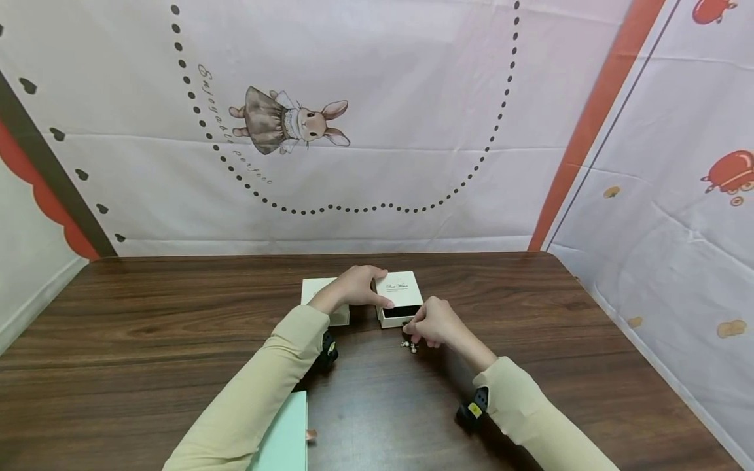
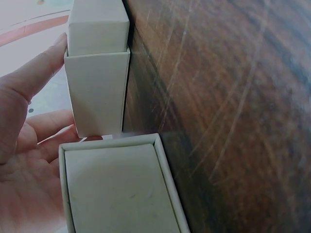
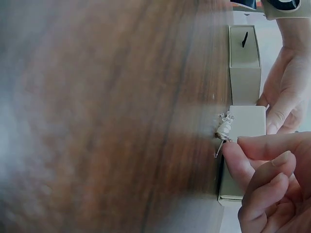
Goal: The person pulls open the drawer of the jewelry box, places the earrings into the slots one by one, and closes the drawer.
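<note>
My left hand [image 1: 356,286] grips the left side of a white drawer-style gift box [image 1: 400,286] with printed lettering on top. In the head view the box's drawer sticks partly out at the front, showing a dark inside. A second white box [image 1: 315,288] stands left of it, partly behind my left hand; a dark tab [image 3: 245,40] shows on its end in the right wrist view. Just in front of the held box, my right hand [image 1: 437,322] pinches a small silvery piece of jewellery [image 3: 224,127] with clear stones and a pale bead between thumb and finger. Its exact kind is unclear.
A mint-green flat object [image 1: 287,437] lies at the table's front, partly under my left sleeve, with a small brownish tab [image 1: 311,434] beside it. The brown wooden table [image 1: 147,340] meets a printed white cloth [image 1: 383,131] along its back edge.
</note>
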Demonstrator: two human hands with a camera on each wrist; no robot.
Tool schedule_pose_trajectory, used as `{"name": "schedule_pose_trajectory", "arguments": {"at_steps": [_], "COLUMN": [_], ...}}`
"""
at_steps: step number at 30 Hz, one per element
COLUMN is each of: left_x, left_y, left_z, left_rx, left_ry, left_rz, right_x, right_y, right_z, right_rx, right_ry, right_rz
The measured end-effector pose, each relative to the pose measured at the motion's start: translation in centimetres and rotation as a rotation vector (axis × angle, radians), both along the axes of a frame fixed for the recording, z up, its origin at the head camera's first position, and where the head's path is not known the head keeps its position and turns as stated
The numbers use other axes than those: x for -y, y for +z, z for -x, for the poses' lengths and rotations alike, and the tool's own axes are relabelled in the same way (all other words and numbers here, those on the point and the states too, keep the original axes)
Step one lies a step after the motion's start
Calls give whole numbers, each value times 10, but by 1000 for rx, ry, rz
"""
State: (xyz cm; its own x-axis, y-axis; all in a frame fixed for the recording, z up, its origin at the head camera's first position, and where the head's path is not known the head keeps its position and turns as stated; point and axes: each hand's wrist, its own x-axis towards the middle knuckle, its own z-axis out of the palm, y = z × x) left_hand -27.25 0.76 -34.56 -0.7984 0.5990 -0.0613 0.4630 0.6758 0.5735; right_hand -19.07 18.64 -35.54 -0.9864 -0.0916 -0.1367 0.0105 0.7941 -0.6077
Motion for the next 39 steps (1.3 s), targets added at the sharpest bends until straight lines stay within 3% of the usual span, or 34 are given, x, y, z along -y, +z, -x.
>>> {"name": "schedule_pose_trajectory", "arguments": {"at_steps": [11, 39], "left_x": [0, 0], "left_y": [1, 0], "left_z": [0, 1], "left_rx": [-2, -8], "left_ry": [3, -3], "left_rz": [7, 1], "right_x": [-1, -2], "right_y": [-1, -2], "right_z": [-6, -19], "right_rx": [-18, -31], "right_ry": [43, 56], "right_rz": [-4, -6]}}
